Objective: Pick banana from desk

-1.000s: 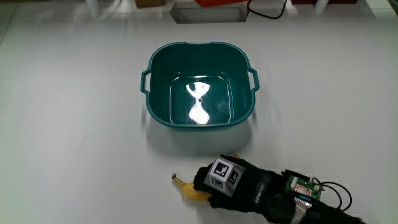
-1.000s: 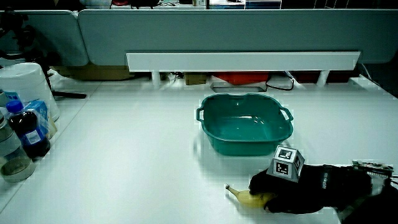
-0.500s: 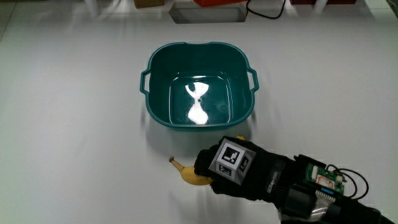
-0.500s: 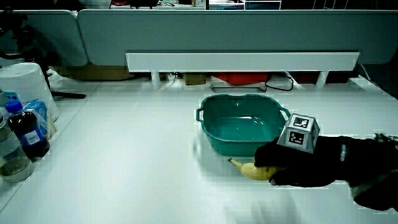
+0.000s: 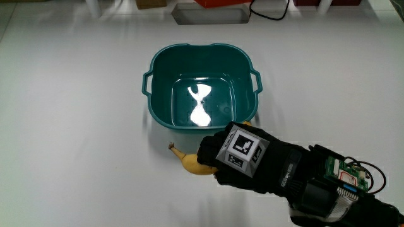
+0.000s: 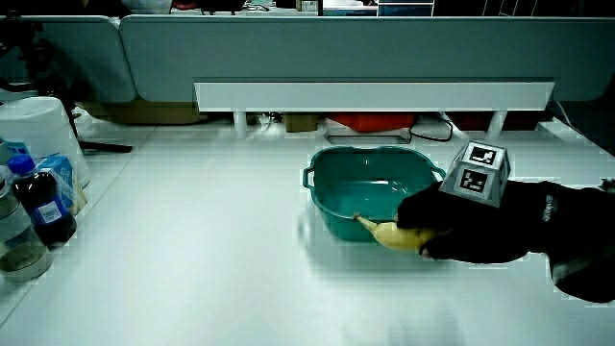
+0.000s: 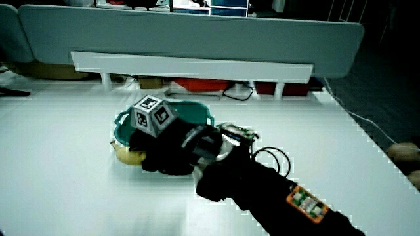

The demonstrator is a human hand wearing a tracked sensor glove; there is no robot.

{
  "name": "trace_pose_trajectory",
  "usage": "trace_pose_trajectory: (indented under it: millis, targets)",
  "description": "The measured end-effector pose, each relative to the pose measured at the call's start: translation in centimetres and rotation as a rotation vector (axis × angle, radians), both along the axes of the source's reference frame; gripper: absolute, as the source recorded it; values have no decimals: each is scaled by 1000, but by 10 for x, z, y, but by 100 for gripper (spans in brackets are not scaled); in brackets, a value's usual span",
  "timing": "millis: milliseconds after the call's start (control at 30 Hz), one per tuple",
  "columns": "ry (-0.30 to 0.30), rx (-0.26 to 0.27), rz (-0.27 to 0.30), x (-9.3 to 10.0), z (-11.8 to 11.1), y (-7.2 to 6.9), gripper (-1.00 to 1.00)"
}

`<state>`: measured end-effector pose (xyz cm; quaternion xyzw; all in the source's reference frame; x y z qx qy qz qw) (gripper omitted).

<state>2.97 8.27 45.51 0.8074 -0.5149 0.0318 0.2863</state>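
Table (image 5: 76,126): broad pale surface, bearing everything listed; the hand sits over the part of it nearer the person than the basin. Partition (image 6: 336,43): low grey screen at the table's edge, well apart from the hand, with a white rail (image 6: 375,94) along its foot. Basin (image 5: 202,82): teal, two-handled, with nothing in it but a glare on its floor; its near wall stands just beside the hand's knuckles. Bottles and a pale tub (image 6: 38,183): grouped at the table's edge, well apart from the hand, no part in the task. Hand (image 5: 246,164): black glove, patterned cube (image 5: 241,149) on its back, forearm (image 7: 275,190) trailing toward the person with a small circuit board and wires fixed near the wrist; palm down, back of the hand tilted up, fingers curled under and clamped round the thick end of the fruit. Banana (image 5: 189,164): yellow, its stalk end (image 5: 172,147) poking out from the fingers toward the basin's corner; in both side views (image 6: 389,235) it appears clear of the table, with a faint shadow beneath (judged raised, though the gap is slight). Progress, as judged: grasp made and lift begun, so the pick is largely done; what remains is to carry the banana fully clear and keep it steady, since only one end is gripped and the free end could swing or catch the basin's rim.
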Motion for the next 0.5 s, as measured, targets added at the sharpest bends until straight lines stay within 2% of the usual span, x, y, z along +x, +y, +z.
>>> trace_pose_trajectory:
  millis: [300,500]
  targets:
    - [29,-23,8,-3,13,3,57]
    - [22,1,7,-3,12,6,73]
